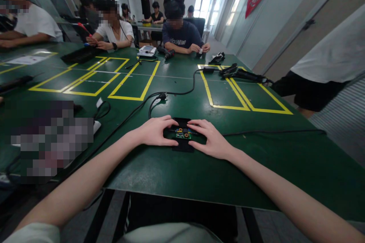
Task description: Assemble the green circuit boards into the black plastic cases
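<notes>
On the table in front of me lies an opened black plastic case (183, 146), like that of a power adapter. Between its two black halves sits a small green circuit board (183, 135) with copper-coloured ring coils on it. My left hand (155, 131) grips the case from the left, thumb at the near half and fingers at the far half. From the right, my right hand (213, 139) holds it in the same way, thumb near and fingers far. A black cable (273, 131) runs to the right from behind my right hand.
A plug (162, 97) and long black cord (125, 119) lie on the green table (176, 178). Yellow tape rectangles (230, 107) mark its surface. Black tool-like parts (242, 74) lie at far right, a power drill (169, 54) at the back. Co-workers sit opposite; one person (333, 49) stands at right.
</notes>
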A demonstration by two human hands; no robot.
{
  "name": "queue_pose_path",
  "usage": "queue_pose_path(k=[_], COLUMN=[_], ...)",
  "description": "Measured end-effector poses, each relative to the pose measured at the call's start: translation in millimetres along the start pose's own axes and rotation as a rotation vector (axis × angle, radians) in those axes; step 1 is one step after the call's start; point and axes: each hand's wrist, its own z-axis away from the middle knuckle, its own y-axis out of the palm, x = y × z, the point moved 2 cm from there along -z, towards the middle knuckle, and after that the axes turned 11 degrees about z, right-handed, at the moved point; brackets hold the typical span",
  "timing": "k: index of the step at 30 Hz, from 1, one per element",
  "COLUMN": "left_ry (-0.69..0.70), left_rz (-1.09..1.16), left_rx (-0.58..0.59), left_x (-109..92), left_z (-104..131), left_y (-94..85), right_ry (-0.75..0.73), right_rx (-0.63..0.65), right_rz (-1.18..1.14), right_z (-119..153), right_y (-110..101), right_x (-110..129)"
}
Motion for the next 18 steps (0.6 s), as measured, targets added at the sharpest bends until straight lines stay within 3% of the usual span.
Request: queue_pose_path(k=[4, 9, 14, 18], left_ry=[-0.016, -0.017, -0.026, -0.049], left_rz=[-0.002, 0.179, 0.285, 0.382], left_rx=[-0.004, -0.056, -0.058, -0.078], left_x=[0.7, 6.4, 11.5, 7.1], left_z=[1.1, 0.6, -2.8, -2.1], left_y=[1.6, -2.9, -7.5, -15.5], right_ry=[0.018, 0.077, 0.046, 0.050], right_rx=[-0.017, -0.097, -0.006, -0.022], right_rz=[-0.014, -0.004, 0.041, -0.003], right_z=[-1.0, 0.0, 1.7, 2.0], right_y=[1.9, -10.1, -17.3, -21.2], right_x=[-1.9, -6.2, -16.5, -14.7])
